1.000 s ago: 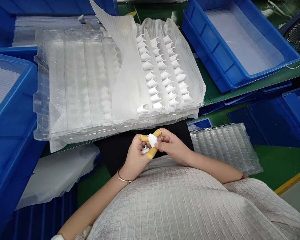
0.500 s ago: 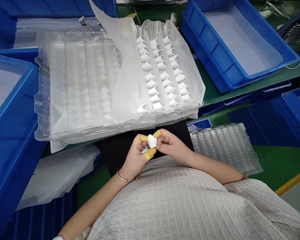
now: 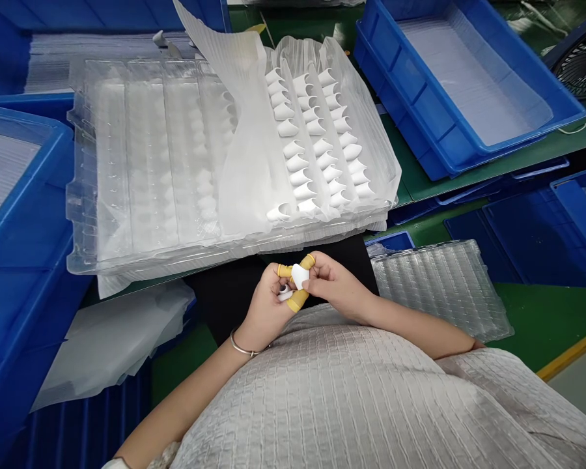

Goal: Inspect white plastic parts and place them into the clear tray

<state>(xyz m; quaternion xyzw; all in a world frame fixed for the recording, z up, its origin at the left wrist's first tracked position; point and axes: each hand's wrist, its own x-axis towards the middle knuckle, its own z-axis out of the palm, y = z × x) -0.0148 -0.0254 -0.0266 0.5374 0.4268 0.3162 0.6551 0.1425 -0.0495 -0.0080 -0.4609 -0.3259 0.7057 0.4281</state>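
Barely any movement: both hands have stayed put, pinching one white part.
Left hand [image 3: 266,303] and right hand [image 3: 333,284] grip the white part [image 3: 300,276] near the body; three visible rows fill the far tray [image 3: 141,163].

At the centre of my frame I see a small white part [image 3: 300,275] of smooth, matt plastic, pinched between fingertips capped in dull yellow rubbery finger cots [image 3: 297,299], with a thin shiny metal bangle [image 3: 239,345] just below. The stacked blister trays [image 3: 141,163] at upper left are clear, glossy plastic under a ribbed, translucent foam sheet [image 3: 247,130]. The blue crates [image 3: 469,85] at upper right look hard, smooth plastic, and the grey top [image 3: 346,404] is quilted cloth.
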